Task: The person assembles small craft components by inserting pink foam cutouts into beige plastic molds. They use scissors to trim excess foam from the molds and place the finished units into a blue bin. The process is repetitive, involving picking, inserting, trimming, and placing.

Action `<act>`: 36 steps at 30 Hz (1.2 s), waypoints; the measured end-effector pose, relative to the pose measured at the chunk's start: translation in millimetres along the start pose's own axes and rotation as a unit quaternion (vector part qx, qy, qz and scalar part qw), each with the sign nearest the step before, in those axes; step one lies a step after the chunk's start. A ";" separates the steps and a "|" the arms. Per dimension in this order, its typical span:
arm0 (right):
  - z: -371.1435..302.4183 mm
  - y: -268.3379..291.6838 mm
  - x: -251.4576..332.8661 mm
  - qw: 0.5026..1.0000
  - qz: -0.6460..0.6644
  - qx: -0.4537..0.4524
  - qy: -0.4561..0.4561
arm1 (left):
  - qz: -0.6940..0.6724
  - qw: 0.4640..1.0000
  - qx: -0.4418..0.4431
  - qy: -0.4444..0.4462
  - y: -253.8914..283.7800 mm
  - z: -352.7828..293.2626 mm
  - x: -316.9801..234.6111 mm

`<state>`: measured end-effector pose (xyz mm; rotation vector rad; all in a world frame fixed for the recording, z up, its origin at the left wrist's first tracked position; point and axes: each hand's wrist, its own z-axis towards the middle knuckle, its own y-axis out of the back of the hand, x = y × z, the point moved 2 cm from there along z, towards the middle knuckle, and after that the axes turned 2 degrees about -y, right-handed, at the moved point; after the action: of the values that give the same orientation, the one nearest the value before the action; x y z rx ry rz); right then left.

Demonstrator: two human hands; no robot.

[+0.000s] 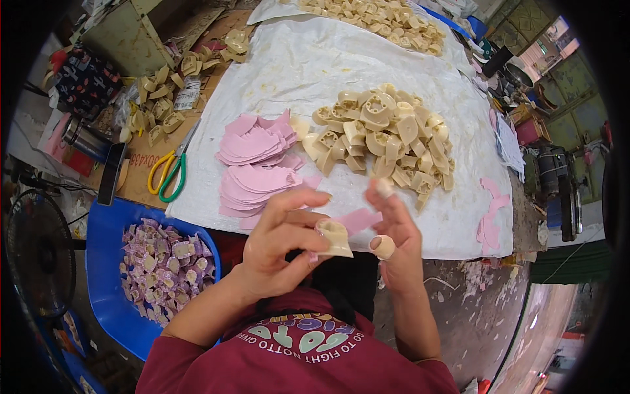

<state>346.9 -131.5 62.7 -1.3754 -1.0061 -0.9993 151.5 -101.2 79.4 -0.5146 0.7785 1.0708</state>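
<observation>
My left hand (282,240) grips a cream plastic heel piece (335,236) between thumb and fingers, just above my lap. My right hand (394,236) is beside it, fingers spread, with a pink cut-out piece (357,220) pinched against the heel piece; some fingertips wear tape wraps. Right behind my hands lie stacks of pink cut-outs (256,164) and a heap of cream heel pieces (380,138) on a white sheet (302,65) that covers the table.
A blue tub (105,230) at my left holds pink-wrapped heel pieces (164,266). Yellow-and-green scissors (167,174) lie on cardboard left of the sheet, near loose cream pieces (164,85). Another cream heap (380,20) sits far back. A fan (36,256) stands at far left.
</observation>
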 end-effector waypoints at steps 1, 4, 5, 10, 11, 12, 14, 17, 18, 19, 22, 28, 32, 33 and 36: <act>-2.3 -5.9 0.3 0.997 0.075 0.020 0.003 | -0.002 1.000 0.006 -0.018 -3.9 -0.1 0.3; -5.4 -13.0 3.3 0.988 0.124 0.035 -0.080 | 0.077 0.994 0.044 -0.069 -0.3 4.1 -6.9; -6.1 -10.4 -3.2 0.987 0.152 0.044 -0.033 | 0.077 0.993 0.057 -0.075 0.2 5.8 -8.9; -7.4 -14.1 2.0 0.978 0.185 0.047 -0.078 | 0.176 0.977 0.077 -0.090 6.1 13.1 -19.1; -8.0 -16.0 1.2 0.981 0.173 0.031 -0.079 | 0.199 0.973 0.080 -0.087 5.4 11.4 -14.7; -8.1 -20.0 4.1 0.985 0.153 0.016 -0.076 | 0.219 0.969 0.082 -0.084 4.4 10.4 -10.0; -8.2 -29.5 13.8 0.991 0.112 -0.015 -0.068 | 0.245 0.961 0.078 -0.103 0.7 11.8 -5.4; -6.9 -31.4 16.7 0.994 0.069 -0.023 -0.084 | 0.268 0.955 0.066 -0.108 -2.4 11.1 -0.9; -6.9 -31.2 14.5 0.994 0.059 -0.026 -0.087 | 0.263 0.958 0.059 -0.097 -2.2 11.7 1.1; -7.0 -30.7 9.9 0.994 0.049 -0.029 -0.090 | 0.258 0.961 0.052 -0.086 -2.5 12.1 2.7; -8.6 -35.6 7.3 0.996 -0.076 -0.028 -0.035 | 0.282 0.957 0.035 -0.064 -6.5 11.3 4.6; 0.4 -40.2 5.2 0.982 -0.188 -0.004 0.033 | 0.269 0.963 0.010 -0.019 -9.2 8.3 19.1; 0.0 -35.0 -3.1 0.994 -0.080 -0.043 0.068 | 0.229 0.973 -0.025 -0.036 -11.8 9.2 18.7; 0.1 -34.1 -3.2 0.989 -0.104 -0.046 0.094 | 0.226 0.973 -0.030 -0.031 -12.5 9.6 16.4; 1.2 -31.3 -0.8 0.962 -0.195 -0.042 0.185 | 0.197 0.980 -0.016 -0.006 -9.1 9.4 16.1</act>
<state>316.7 -129.3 70.7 -1.0195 -0.9741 -1.5443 166.9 -88.9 72.9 -0.3882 0.8748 1.4536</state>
